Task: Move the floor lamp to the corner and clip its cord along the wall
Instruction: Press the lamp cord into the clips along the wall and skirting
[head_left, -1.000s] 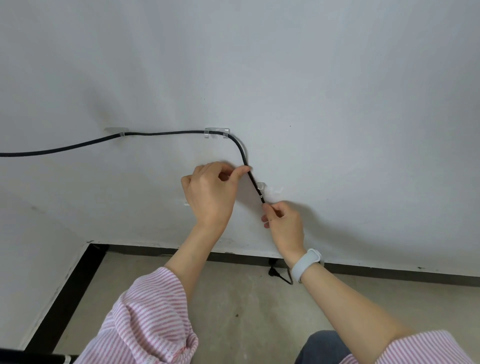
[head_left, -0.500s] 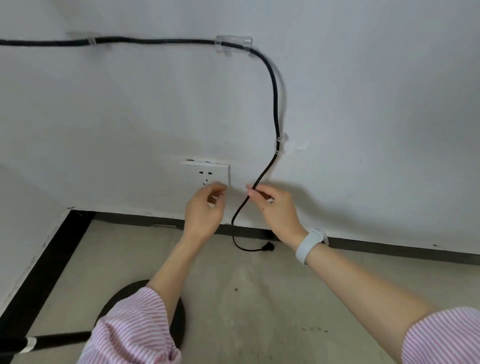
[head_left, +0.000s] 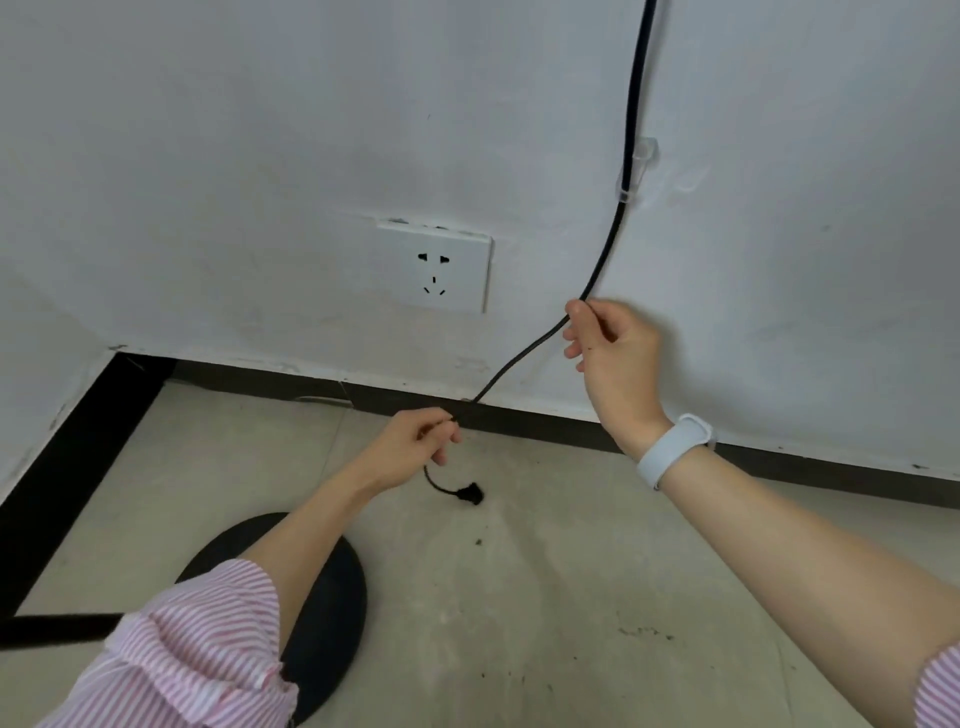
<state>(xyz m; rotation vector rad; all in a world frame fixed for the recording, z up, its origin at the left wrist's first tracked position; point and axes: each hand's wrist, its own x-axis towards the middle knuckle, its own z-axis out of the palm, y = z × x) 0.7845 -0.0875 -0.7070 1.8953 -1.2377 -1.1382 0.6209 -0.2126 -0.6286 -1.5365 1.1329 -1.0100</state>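
Both hands now lower on cord (head_left: 602, 265), below clear clip (head_left: 635, 169) vs 1 s ago at clip. Right hand (head_left: 615, 348) pinching cord mid-run; left hand (head_left: 423, 436) closed on it nr plug (head_left: 467, 493). Clipping prob done; socket (head_left: 434, 270) next. Lamp base (head_left: 322, 597) in corner.

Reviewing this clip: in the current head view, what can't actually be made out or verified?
- Cord above the clear clip: cut off by the top edge, so higher clips are unseen.
- Lamp base: partly covered by the left forearm and striped sleeve; no pole or shade can be seen.
- Plug: small and dark, prongs unreadable.
- Cord inside the left hand and right hand: hidden by fingers.
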